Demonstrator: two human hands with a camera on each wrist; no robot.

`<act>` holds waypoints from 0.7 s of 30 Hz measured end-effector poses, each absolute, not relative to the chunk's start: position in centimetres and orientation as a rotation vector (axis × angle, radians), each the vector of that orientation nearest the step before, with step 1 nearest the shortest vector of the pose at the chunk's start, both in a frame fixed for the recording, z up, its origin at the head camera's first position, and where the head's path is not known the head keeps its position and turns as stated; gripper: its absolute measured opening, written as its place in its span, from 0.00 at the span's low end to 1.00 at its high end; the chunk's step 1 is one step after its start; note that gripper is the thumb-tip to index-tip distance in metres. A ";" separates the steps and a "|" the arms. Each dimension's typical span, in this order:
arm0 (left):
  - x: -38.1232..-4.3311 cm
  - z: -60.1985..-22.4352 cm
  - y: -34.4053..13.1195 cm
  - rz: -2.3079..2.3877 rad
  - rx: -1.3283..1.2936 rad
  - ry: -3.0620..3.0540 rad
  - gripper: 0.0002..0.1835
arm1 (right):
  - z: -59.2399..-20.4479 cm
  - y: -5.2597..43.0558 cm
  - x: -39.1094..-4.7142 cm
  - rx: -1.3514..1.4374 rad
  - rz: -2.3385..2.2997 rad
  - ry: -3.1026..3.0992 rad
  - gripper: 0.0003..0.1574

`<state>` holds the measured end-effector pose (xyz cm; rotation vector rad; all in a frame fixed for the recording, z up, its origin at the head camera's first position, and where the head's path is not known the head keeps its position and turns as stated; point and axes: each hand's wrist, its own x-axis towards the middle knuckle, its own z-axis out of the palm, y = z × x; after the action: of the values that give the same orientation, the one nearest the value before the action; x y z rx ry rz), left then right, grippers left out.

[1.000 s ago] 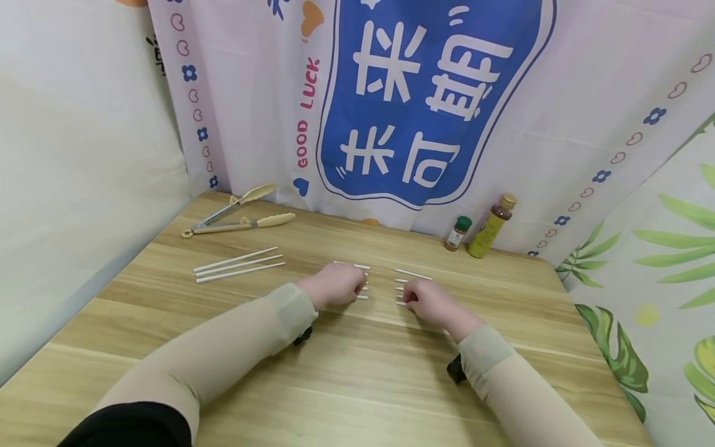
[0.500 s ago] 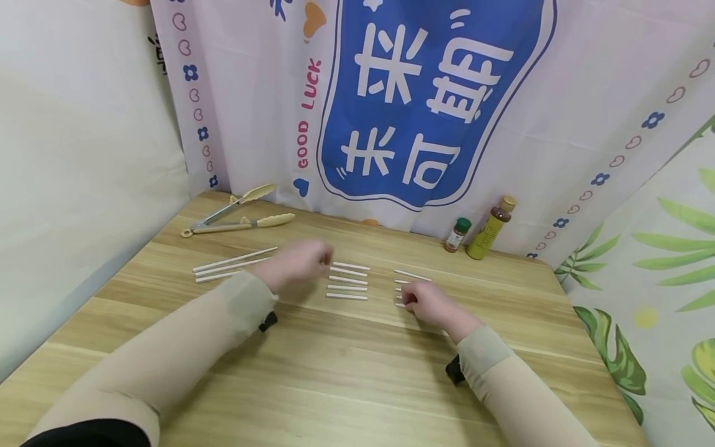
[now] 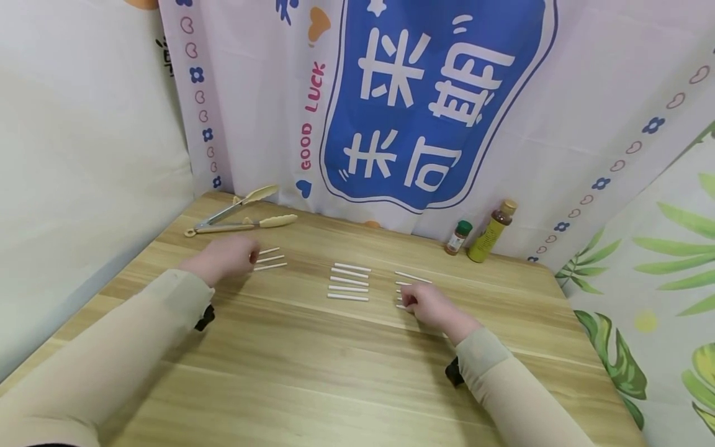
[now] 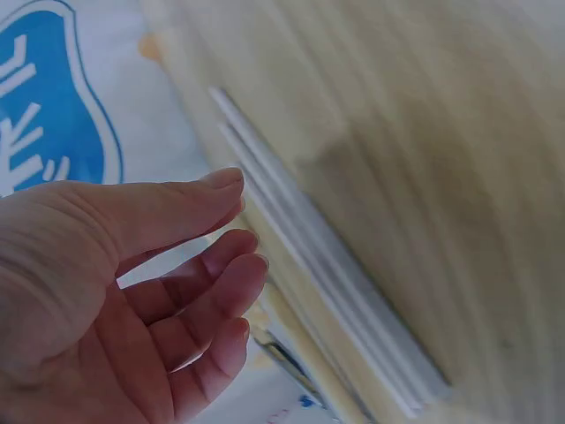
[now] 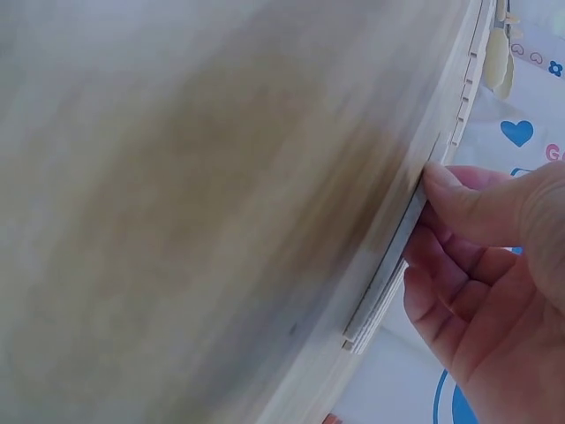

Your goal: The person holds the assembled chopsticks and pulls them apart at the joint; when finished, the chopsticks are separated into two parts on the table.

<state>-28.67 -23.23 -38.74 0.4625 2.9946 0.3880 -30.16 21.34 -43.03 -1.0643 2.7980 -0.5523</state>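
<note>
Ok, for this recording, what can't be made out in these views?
Left sticks, head view: left ends hidden behind the left hand.
Right sticks, head view: most right ends hidden behind the right hand.
Small bottle and tall bottle, head view: label print too small to read.
Left wrist view: blur leaves unclear whether the left hand touches the left sticks.
Tongs, right wrist view: cut off by the top edge.
</note>
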 end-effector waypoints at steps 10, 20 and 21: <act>-27.9 -40.1 -24.1 0.393 0.410 2.959 0.07 | -43.1 21.2 -30.0 -1.079 -0.538 2.813 0.17; -27.7 -39.0 -21.8 0.387 0.488 2.977 0.06 | -42.9 21.3 -29.7 -1.079 -0.532 2.818 0.16; -27.7 -38.8 -21.2 0.395 0.506 2.986 0.06 | -42.9 21.3 -29.7 -1.077 -0.531 2.820 0.16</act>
<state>-27.73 -21.18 -38.77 0.5062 2.9862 0.3951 -29.71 21.27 -42.94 -1.0768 2.8196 -0.5313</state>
